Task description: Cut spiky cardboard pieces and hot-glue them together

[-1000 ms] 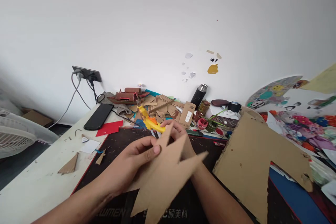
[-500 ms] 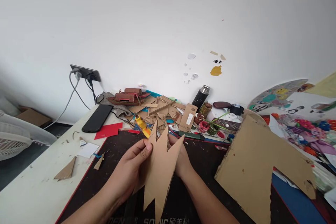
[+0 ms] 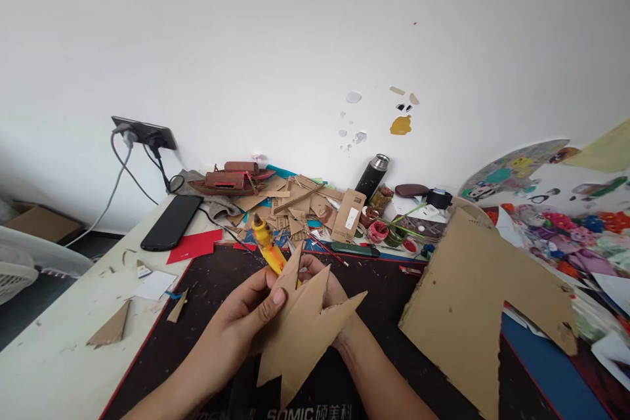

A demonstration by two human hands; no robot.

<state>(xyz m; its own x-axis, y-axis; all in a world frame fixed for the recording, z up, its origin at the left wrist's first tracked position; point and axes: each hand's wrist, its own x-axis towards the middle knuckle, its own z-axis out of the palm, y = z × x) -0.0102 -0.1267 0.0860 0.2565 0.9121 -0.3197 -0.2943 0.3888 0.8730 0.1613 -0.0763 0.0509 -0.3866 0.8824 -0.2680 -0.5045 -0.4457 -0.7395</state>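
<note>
Between my hands is a jagged piece of brown cardboard (image 3: pixel 308 325), cut into pointed spikes at its top and bottom ends. My left hand (image 3: pixel 253 308) grips its left edge, thumb pressed on the front face. Behind the piece, partly hidden, my right hand (image 3: pixel 335 295) has its fingers curled around what appears to be the rear of a yellow glue gun (image 3: pixel 270 248). The gun's dark nozzle points up and to the left, away from me. Where its body meets my right fingers is largely covered by the cardboard.
A large cut cardboard sheet (image 3: pixel 453 302) lies at right. Cardboard scraps (image 3: pixel 300 207), model boats (image 3: pixel 226 180), a black flask (image 3: pixel 373 176) and paint jars (image 3: pixel 378 231) line the wall. A phone (image 3: pixel 171 223), red paper (image 3: pixel 194 246) and a triangular offcut (image 3: pixel 111 325) lie left.
The jagged cardboard has turned and tipped, its spikes now leaning further right and lower. More of the yellow glue gun shows beside it. The whole view has shifted slightly.
</note>
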